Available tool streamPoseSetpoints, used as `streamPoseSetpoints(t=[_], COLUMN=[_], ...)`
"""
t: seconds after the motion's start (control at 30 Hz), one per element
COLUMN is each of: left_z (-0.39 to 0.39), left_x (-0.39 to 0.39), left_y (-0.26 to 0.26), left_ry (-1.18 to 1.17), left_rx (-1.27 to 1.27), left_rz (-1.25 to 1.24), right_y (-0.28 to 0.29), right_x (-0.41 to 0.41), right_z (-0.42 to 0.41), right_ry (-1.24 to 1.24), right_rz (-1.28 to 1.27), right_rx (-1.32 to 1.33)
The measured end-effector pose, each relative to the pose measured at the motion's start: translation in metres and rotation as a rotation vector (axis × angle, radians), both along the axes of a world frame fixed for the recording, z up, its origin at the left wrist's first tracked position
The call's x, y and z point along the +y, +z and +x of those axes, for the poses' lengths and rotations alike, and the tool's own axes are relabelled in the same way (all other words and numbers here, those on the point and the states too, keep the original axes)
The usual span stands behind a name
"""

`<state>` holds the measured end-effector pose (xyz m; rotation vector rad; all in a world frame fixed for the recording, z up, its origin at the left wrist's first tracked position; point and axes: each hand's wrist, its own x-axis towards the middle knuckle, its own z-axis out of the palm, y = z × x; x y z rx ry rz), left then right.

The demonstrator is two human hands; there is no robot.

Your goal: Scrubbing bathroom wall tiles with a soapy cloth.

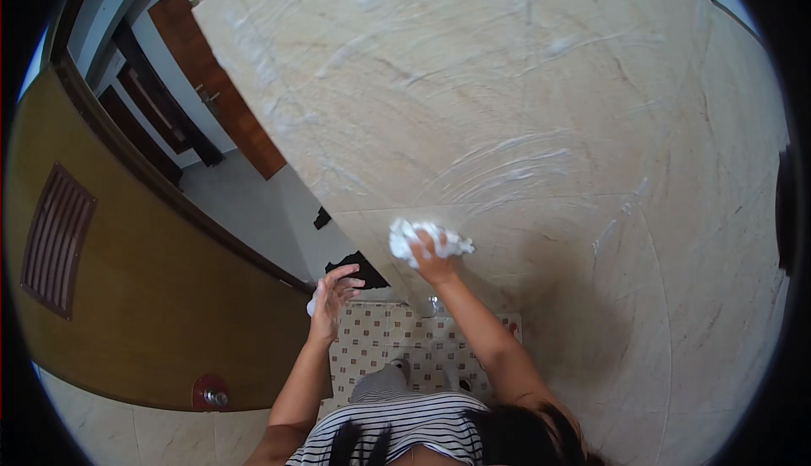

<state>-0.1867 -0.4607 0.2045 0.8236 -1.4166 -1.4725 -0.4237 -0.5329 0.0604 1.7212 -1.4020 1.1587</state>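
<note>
My right hand presses a white, foamy cloth or sponge flat against the beige tiled wall. Curved streaks of white foam mark the tiles above and to the right of it, with thinner smears higher up. To the left, near the wall's edge, my left hand is raised with its fingers apart and foam on its skin. Some white foam shows on the outer side of that hand; nothing is seen held in it.
An olive-brown door with a louvred vent and round knob stands open at left. Beyond the doorway are a wooden door and dark mats. A small metal fitting sits low on the wall, above patterned floor tiles.
</note>
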Motion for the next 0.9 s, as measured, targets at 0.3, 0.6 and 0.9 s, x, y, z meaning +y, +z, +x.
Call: streamPoseSetpoints(t=[0.3,0.6,0.9], left_z=[0.075,0.096,0.08], left_x=[-0.054,-0.145,-0.161], left_y=[-0.039,-0.082,-0.165], left_ry=[0.039,-0.047,0.009], left_rx=[0.083,0.206,0.039], left_rz=[0.027,0.106,0.056], right_y=[0.162,0.067,-0.005], right_x=[0.009,-0.033,0.018], right_z=[-0.025,0.092,0.012], right_ry=[-0.143,-0.296,-0.517], right_rz=[-0.538,-0.251,-0.195], right_rx=[-0.805,-0.018,-0.687])
